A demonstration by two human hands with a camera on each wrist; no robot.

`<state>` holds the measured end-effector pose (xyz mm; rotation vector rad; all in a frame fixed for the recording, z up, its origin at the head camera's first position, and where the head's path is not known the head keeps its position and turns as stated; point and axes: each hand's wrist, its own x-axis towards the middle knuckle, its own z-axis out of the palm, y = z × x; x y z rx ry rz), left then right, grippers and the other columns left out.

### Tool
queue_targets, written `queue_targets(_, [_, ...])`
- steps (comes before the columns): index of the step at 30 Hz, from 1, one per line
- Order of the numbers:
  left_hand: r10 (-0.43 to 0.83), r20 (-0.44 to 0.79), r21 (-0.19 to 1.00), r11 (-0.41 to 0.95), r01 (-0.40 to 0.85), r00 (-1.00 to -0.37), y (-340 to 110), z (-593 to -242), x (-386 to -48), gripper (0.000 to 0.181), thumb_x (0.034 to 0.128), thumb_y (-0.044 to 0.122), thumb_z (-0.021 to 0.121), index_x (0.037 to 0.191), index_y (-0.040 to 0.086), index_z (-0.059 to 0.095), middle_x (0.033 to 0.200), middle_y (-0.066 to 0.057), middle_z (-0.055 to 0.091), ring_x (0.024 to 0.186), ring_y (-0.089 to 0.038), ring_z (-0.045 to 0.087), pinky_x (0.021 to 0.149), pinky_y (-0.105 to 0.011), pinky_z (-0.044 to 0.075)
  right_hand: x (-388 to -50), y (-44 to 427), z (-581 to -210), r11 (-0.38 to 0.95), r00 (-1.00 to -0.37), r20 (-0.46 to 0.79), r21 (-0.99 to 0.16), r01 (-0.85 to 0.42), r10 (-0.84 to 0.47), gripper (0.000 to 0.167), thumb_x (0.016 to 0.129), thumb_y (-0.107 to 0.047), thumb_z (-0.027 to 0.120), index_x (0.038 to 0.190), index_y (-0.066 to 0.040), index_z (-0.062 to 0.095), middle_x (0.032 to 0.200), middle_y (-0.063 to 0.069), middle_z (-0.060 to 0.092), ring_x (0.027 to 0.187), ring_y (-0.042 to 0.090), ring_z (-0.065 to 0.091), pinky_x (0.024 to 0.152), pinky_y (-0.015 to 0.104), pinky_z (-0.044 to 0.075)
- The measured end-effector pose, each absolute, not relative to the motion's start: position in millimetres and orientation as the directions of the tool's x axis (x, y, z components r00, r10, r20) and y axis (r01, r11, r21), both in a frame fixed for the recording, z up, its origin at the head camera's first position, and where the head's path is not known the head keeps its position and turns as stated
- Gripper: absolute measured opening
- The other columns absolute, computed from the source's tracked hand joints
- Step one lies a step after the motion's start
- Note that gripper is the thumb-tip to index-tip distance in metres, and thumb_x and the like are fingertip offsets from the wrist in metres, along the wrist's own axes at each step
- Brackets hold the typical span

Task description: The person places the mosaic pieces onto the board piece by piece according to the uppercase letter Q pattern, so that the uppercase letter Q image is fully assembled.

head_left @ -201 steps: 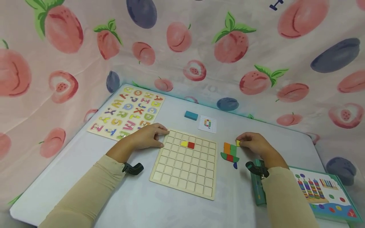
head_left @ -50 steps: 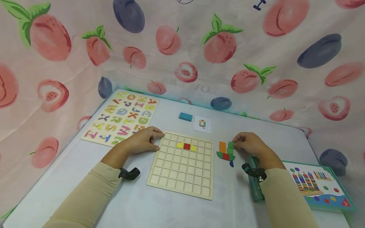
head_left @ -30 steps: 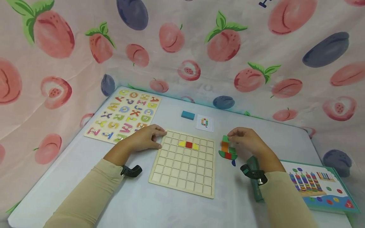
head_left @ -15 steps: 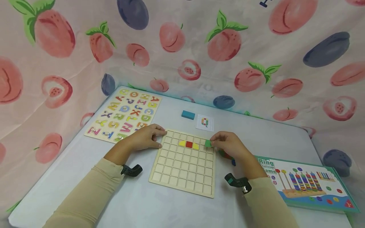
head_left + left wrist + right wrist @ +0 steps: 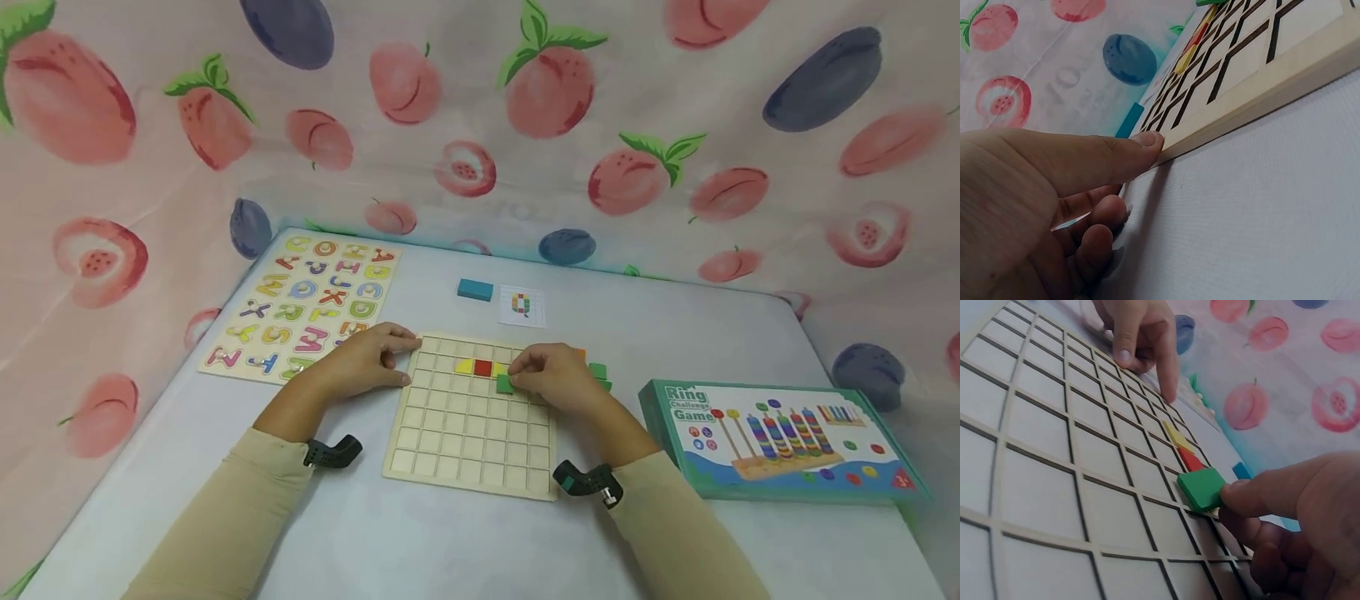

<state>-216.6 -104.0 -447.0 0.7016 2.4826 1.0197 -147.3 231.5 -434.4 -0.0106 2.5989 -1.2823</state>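
My right hand (image 5: pixel 558 379) pinches a green square tile (image 5: pixel 1200 487) between thumb and fingers, tilted over the wooden grid board (image 5: pixel 457 442). Near the board's far side, a red square tile (image 5: pixel 483 367) sits in a cell between two yellow tiles with a slanted side; the left yellow tile (image 5: pixel 465 367) shows fully, the other is partly behind my right fingers. At the far left corner and left edge of the board, my left hand (image 5: pixel 367 358) rests with its index finger and thumb (image 5: pixel 1147 139) touching the rim.
Right of the board lie more tiles, among them an orange tile (image 5: pixel 581 353) and a green tile (image 5: pixel 597 371), partly hidden. Behind are a blue block (image 5: pixel 476 289) and a pattern card (image 5: pixel 522 307). A letter puzzle (image 5: pixel 262 336) lies left, a Ring Game box (image 5: pixel 780 442) right.
A second yellow tile has joined the red one on the board. My right hand has since picked up a green tile and carried it left over the grid. The left hand keeps its place.
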Motion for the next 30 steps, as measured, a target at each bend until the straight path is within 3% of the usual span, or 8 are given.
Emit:
queue_targets(17, [0.584, -0.136, 0.693, 0.633, 0.345, -0.8, -107.5, -448.7, -216.4, 0.063, 0.0931, 0.016, 0.086, 0.151, 0.006, 0.062, 0.143, -0.007, 0.056, 0.097, -0.02, 0.056, 0.082, -0.034, 0.045, -136.5, 207.5, -440.2, 0.785, -0.99, -0.133, -0.618, 0.05, -0.042, 0.006, 0.095, -0.019, 0.079, 0.091, -0.023, 0.079, 0.079, -0.008, 0.067, 0.086, 0.017, 0.06, 0.078, 0.035, 0.047])
queue_targets(25, [0.598, -0.138, 0.718, 0.609, 0.336, -0.79, -106.4, -448.4, -215.5, 0.062, 0.094, 0.017, 0.085, 0.151, 0.006, 0.062, 0.144, -0.007, 0.056, 0.099, -0.02, 0.055, 0.082, -0.033, 0.046, -132.0, 207.2, -442.6, 0.776, -0.992, -0.129, -0.625, 0.082, 0.001, 0.004, 0.096, -0.023, 0.081, 0.091, -0.021, 0.081, 0.081, -0.009, 0.067, 0.088, 0.017, 0.06, 0.079, 0.035, 0.049])
queue_targets(30, [0.592, -0.142, 0.709, 0.62, 0.335, -0.794, -104.7, -448.6, -216.8, 0.062, 0.0939, 0.015, 0.084, 0.151, 0.006, 0.062, 0.144, -0.007, 0.056, 0.099, -0.02, 0.055, 0.082, -0.035, 0.046, -131.2, 214.9, -439.1, 0.717, -0.992, -0.124, -0.694, 0.067, -0.028, 0.003, 0.095, -0.022, 0.081, 0.093, -0.019, 0.082, 0.084, -0.008, 0.069, 0.091, 0.017, 0.06, 0.081, 0.035, 0.05])
